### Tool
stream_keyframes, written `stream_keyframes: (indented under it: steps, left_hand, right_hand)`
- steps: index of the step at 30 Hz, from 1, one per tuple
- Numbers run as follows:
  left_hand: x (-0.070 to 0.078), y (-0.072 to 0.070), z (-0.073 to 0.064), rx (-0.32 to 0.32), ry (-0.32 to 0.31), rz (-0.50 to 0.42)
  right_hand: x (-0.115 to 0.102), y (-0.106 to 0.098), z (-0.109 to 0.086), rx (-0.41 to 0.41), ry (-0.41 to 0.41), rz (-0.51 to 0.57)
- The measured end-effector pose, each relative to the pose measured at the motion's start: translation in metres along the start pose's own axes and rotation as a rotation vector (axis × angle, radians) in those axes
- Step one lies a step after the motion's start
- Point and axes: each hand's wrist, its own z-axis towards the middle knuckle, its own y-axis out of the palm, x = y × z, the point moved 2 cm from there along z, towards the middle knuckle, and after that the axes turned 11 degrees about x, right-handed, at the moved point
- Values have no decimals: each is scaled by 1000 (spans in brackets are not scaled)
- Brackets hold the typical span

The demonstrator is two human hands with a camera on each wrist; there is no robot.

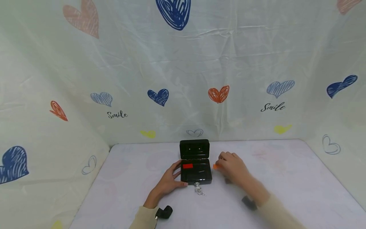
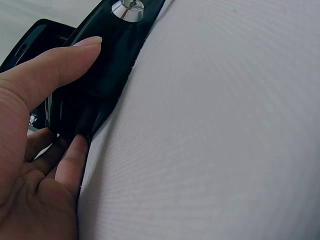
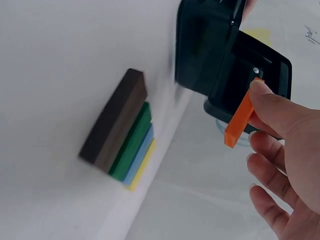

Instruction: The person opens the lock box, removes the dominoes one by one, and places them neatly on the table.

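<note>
A small black cash box (image 1: 196,178) stands on the table with its lid (image 1: 194,149) raised. Inside, at the back left, lies a red block (image 1: 187,166). My left hand (image 1: 168,182) grips the box's left side, its thumb (image 2: 75,62) against the front and its fingers along the side. To the right of the box, my right hand (image 1: 233,167) pinches an orange block (image 3: 240,115) between thumb and forefinger, apart from the box. Its other fingers are loosely bent.
Keys (image 1: 198,190) hang from the lock at the box's front. A row of dark brown, green (image 3: 131,145), blue and yellow blocks lies on the white table (image 1: 137,165), mostly hidden under my right hand in the head view. A heart-printed curtain (image 1: 188,63) stands behind.
</note>
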Motion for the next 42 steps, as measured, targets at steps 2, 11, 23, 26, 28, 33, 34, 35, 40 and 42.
stream_keyframes:
  steps: [2,11,23,26,28,33,34,35,40,42]
  left_hand:
    - [0,0,0,-1,0,0]
    - [1,0,-1,0,-6,11]
    - [0,0,-1,5,-9,11]
    - [-1,0,0,4,-9,14]
    - [-1,0,0,5,-8,15]
    - [-2,-1,0,9,-2,15]
    - [-2,-1,0,9,0,14]
    - [-2,-1,0,9,1,12]
    - [-2,-1,0,7,2,1]
    - [-2,0,0,7,4,1]
  right_hand:
    - [1,-3,-4,9,-9,-6]
    - [4,-12,-27,-41,4,-27]
    - [6,-21,-50,-309,98,-45]
    - [5,-23,-52,-346,115,-36]
    - [4,-24,-53,-360,121,-30]
    - [3,-26,-54,-396,130,-6]
    - [2,-26,-54,-405,133,-2]
    - [2,-26,-54,-411,134,3]
    - [1,-27,-55,-438,130,18]
    - [1,-26,-56,-442,122,19]
